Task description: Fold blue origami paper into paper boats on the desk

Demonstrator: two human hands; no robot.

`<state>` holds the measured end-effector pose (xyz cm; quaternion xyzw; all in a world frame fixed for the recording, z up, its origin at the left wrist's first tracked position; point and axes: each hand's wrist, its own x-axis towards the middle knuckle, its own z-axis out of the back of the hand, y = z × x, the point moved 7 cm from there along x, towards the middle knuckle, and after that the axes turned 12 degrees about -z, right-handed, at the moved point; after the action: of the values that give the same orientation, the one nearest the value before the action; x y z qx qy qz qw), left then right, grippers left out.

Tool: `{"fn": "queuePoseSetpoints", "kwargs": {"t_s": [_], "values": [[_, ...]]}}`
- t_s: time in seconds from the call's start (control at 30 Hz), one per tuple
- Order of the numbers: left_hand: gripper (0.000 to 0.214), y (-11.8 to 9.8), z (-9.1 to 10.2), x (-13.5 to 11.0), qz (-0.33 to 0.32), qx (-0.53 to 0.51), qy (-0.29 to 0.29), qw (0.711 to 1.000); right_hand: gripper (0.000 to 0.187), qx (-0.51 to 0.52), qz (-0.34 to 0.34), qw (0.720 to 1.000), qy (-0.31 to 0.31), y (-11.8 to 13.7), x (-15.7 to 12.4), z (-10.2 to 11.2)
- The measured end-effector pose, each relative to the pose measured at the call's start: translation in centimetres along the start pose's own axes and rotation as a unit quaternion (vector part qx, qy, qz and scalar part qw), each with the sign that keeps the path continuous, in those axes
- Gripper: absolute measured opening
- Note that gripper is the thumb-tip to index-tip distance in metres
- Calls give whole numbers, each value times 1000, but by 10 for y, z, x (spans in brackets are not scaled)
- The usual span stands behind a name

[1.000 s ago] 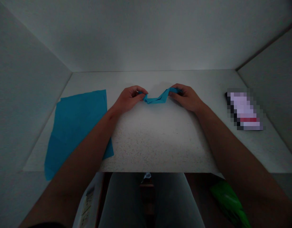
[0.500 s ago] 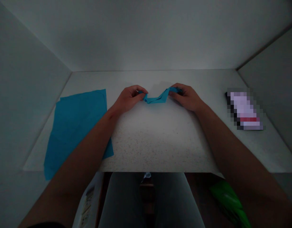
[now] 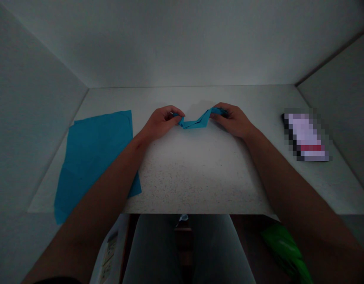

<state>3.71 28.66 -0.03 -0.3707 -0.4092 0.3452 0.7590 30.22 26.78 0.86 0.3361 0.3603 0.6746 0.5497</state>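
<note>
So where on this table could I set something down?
The widest bare patch of white tabletop lies between the left forearm and right forearm, from the folded blue paper to its near edge. Another separates the right forearm from the pixelated object. It's crowded at left, over blue sheets, and where left hand and right hand hold the paper.

Blue paper strip, folded narrow, bent zigzag, mid approx. horiz.; L end pinched in my L hand, R end in my R hand.
</note>
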Motion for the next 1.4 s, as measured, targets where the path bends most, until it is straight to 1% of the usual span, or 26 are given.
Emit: {"fn": "queuePoseSetpoints", "kwargs": {"t_s": [0.27,0.57,0.87,1.03,1.4], "values": [[15,-5,-1,-1,-9,32,11,999,41,12,6,1000,6,1,-1,-1],[15,-9,-2,-1,-16,65,20,998,34,-1,15,1000,-1,0,0,-1],[15,-8,-3,-2,-26,63,23,997,35,-12,10,1000,-4,-3,1,0],[15,-7,-3,-2,-19,67,26,997,36,-10,13,1000,-3,-6,2,0],[15,-11,-3,-2,-14,68,21,997,37,-10,12,1000,-4,1,1,0]]}}
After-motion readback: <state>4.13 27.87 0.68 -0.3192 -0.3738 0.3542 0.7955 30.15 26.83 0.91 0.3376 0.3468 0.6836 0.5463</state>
